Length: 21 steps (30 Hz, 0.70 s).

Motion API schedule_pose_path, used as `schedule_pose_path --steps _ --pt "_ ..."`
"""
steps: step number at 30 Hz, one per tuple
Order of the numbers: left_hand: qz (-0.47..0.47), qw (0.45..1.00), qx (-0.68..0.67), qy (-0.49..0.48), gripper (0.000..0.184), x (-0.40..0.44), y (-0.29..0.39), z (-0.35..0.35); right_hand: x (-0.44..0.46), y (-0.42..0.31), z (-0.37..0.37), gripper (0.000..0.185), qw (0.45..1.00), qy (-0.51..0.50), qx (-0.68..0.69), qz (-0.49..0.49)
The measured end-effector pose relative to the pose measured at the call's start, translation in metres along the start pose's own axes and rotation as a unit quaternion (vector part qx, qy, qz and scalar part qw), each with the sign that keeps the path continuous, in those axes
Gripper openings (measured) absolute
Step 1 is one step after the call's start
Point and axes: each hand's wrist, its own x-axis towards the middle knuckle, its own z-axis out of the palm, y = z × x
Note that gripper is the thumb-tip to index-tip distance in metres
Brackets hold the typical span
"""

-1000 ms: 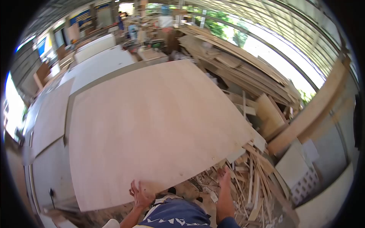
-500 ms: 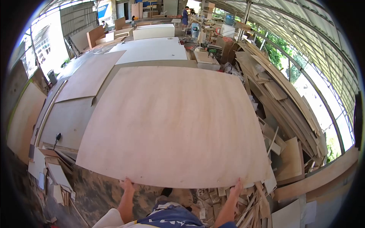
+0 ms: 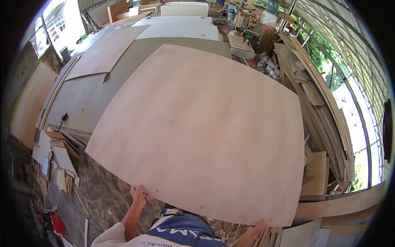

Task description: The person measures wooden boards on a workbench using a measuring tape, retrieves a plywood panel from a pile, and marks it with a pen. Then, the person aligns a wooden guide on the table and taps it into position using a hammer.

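A large pale plywood sheet (image 3: 197, 131) spreads across the middle of the view, its near edge close to my body. My left hand (image 3: 139, 194) grips that near edge toward the left, fingers partly hidden by the board. Near the right corner my right hand (image 3: 256, 229) is closed on the same edge, thumb on top and the other fingers hidden beneath. The sheet lies at an angle over a wide grey-brown work surface (image 3: 168, 51), its right side nearer to me. How much of it rests on that surface is hidden.
Another plywood sheet (image 3: 107, 49) lies on the surface at left, with a white panel (image 3: 179, 28) beyond. Stacked boards (image 3: 325, 107) lean along the right. Offcuts (image 3: 63, 158) litter the lower left floor, and a red object (image 3: 58, 225) lies near them.
The plywood sheet has turned clockwise, its right end coming nearer to me. Both hands still hold its near edge. The camera view has tilted lower.
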Motion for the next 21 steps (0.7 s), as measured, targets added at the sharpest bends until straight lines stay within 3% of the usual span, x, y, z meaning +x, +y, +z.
schedule_pose_path --steps 3,5,7,8,10,14,16,19,20,21 --pt "0.002 1.000 0.013 0.002 0.044 0.001 0.016 0.020 0.004 0.013 -0.034 0.051 0.999 0.020 -0.041 -0.023" --pt "0.024 1.000 0.013 0.010 0.050 0.017 0.030 0.034 -0.006 0.032 -0.050 0.052 0.990 -0.133 -0.004 -0.035" --pt "0.022 0.993 0.107 0.046 0.059 0.053 0.043 0.038 -0.020 0.048 -0.047 0.051 0.995 -0.100 0.018 0.003" --pt "0.026 0.993 0.106 0.047 0.059 0.074 0.046 0.041 -0.032 0.053 -0.043 0.051 0.996 -0.064 0.037 0.043" --pt "0.128 0.984 0.120 -0.008 0.047 0.114 0.053 0.045 -0.060 0.060 -0.029 0.051 0.992 -0.063 0.077 0.075" --pt "0.138 0.969 0.203 0.016 0.047 0.122 0.121 0.084 -0.120 0.069 0.008 0.049 0.978 -0.089 0.137 0.127" --pt "0.205 0.919 0.323 0.097 0.053 0.175 0.125 0.095 -0.124 0.090 0.011 0.047 0.969 -0.120 0.158 0.149" --pt "0.144 0.891 0.430 0.034 0.057 0.175 0.198 0.127 -0.136 0.124 0.021 0.043 0.947 -0.171 0.193 0.190" --pt "0.146 0.892 0.427 0.033 0.057 0.167 0.222 0.141 -0.146 0.131 0.032 0.041 0.942 -0.133 0.216 0.221" --pt "0.171 0.858 0.484 0.032 0.058 0.153 0.243 0.156 -0.147 0.144 0.039 0.041 0.941 -0.134 0.217 0.222"
